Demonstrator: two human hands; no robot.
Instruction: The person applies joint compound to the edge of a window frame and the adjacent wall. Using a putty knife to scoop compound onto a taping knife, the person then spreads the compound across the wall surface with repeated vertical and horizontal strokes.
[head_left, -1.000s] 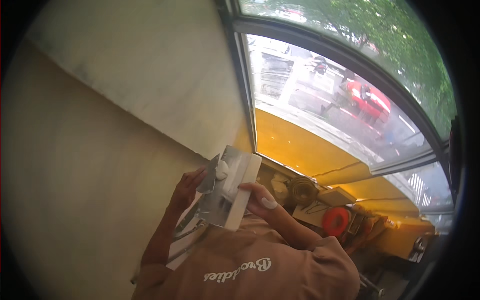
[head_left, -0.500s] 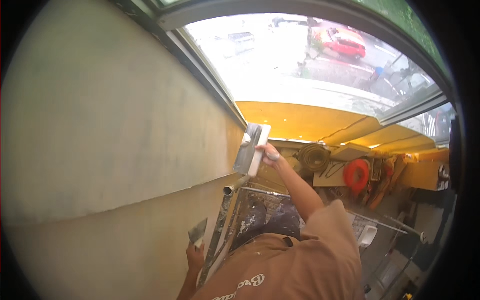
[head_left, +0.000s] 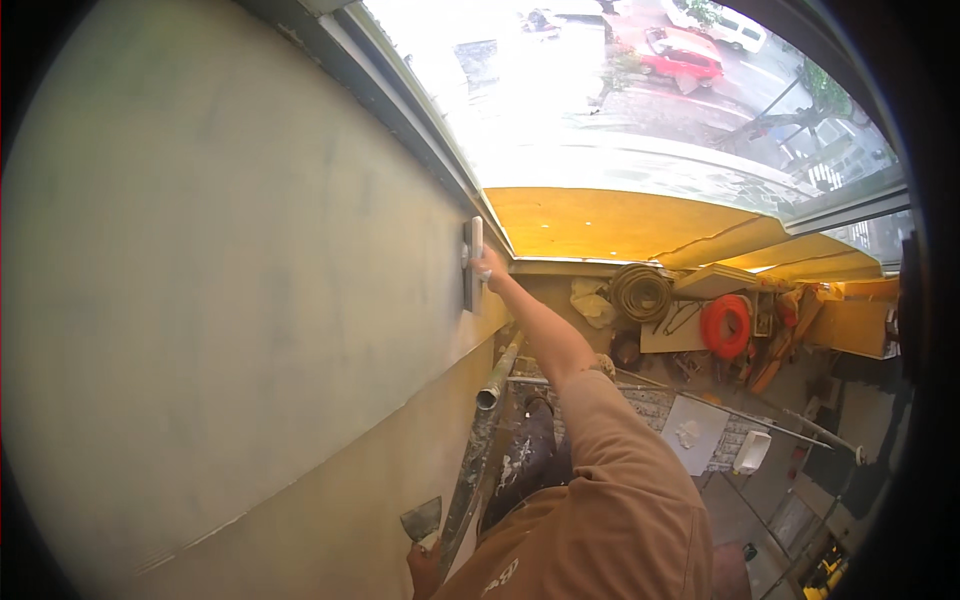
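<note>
My right hand grips a plastering trowel by its back. The trowel stands nearly edge-on, its blade against the pale plastered wall beside the window frame. White plaster is smeared on that hand's fingers. Low down near the wall, my left hand is closed round a putty knife with a wide, stained metal blade pointing up. Part of the left hand is cut off by the lower edge.
A paint-spattered scaffold pole rises between my body and the wall. On the scaffold deck lie a white board with a plaster lump and a white tray. Beyond are a coiled hose, a red coil and a yellow panel under the window.
My right hand has moved left and up, bringing the trowel from a tilted position off the wall to the wall's surface. The left hand with the putty knife has shifted lower and right.
</note>
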